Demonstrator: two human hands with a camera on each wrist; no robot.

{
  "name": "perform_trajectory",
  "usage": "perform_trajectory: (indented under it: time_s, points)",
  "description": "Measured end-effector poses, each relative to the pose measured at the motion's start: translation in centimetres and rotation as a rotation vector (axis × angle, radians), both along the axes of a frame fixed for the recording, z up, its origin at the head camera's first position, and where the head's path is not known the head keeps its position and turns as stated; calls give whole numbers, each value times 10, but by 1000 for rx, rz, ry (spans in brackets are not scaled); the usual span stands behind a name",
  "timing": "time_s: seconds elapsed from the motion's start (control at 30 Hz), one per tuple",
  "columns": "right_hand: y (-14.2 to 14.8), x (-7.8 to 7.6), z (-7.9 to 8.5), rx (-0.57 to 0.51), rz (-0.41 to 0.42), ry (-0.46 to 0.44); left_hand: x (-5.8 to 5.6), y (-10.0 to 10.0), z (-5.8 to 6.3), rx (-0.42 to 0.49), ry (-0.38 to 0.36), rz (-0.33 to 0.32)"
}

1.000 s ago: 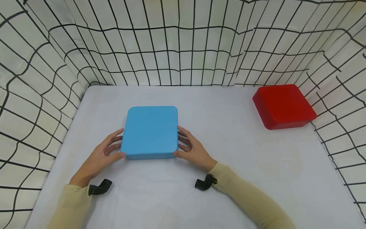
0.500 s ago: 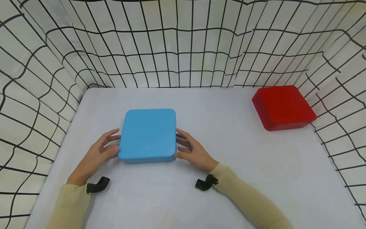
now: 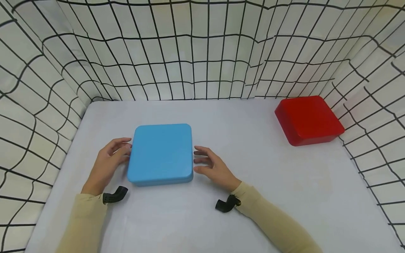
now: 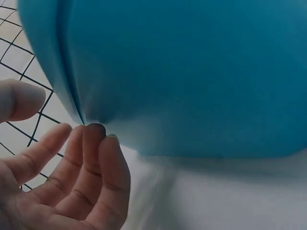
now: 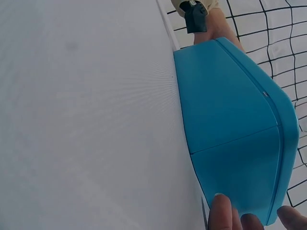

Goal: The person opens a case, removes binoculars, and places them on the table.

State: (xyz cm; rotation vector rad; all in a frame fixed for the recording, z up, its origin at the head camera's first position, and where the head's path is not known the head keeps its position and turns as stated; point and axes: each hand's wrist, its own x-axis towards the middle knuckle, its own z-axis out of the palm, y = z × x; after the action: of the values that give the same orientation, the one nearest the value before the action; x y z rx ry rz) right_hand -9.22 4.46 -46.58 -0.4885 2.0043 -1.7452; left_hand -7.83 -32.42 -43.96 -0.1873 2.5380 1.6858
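Observation:
A blue lidded box (image 3: 160, 154) with rounded corners lies flat on the white table, left of the middle. At its left side is my left hand (image 3: 108, 163). In the left wrist view, the bent fingertips (image 4: 96, 130) of that hand touch the box wall near the lid seam, and the thumb stays off it. My right hand (image 3: 218, 172) is beside the right side, fingers relaxed, a narrow gap showing in the head view. The right wrist view shows its fingertips (image 5: 220, 206) by the box wall (image 5: 230, 110); whether they touch cannot be told.
A red box (image 3: 310, 121) rests at the back right of the table (image 3: 253, 218). White walls with a black grid (image 3: 202, 63) rise behind and at both sides. Black wrist-worn pieces sit at the left cuff (image 3: 115, 195) and right cuff (image 3: 227, 203).
The blue box has come slightly nearer in view, while the view itself shifted a little. My left thumb moved back from the front left corner. A gap opened between the right fingers and the box.

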Motion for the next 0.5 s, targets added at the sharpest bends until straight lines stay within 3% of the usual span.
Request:
perform_trajectory:
  time_s: [0.27,0.5]
  points:
    - [0,-1,-4,-2,12,-22,-6,-1,-6,45,-59,7]
    - [0,-2,-1,-17,4,-44,-8,-4,-1,7,-86,-52]
